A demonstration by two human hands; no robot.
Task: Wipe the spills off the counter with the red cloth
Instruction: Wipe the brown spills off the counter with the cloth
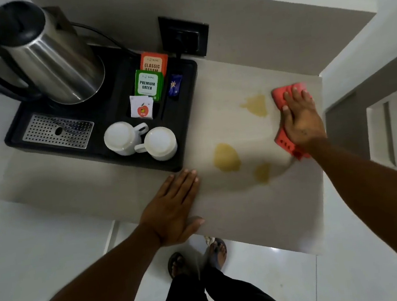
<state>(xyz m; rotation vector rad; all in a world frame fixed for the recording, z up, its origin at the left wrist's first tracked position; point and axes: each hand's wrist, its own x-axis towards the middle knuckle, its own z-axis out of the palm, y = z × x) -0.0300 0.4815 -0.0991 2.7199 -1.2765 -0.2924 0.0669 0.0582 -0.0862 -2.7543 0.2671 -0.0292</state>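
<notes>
A red cloth [278,96] lies flat near the right edge of the pale counter [249,214]. My right hand [300,119] presses down on it, fingers spread over the cloth. Three yellowish spills mark the counter: one [256,105] just left of the cloth, a larger one [226,157] in the middle, and a small one [262,172] nearer the front. My left hand [172,207] rests flat on the counter's front edge, left of the spills, holding nothing.
A black tray [190,131] on the left carries a steel kettle [48,61], two upturned white cups [139,141], tea sachets [149,84] and a perforated drip plate [58,130]. A wall socket [184,36] sits behind. The counter's right edge drops beside the cloth.
</notes>
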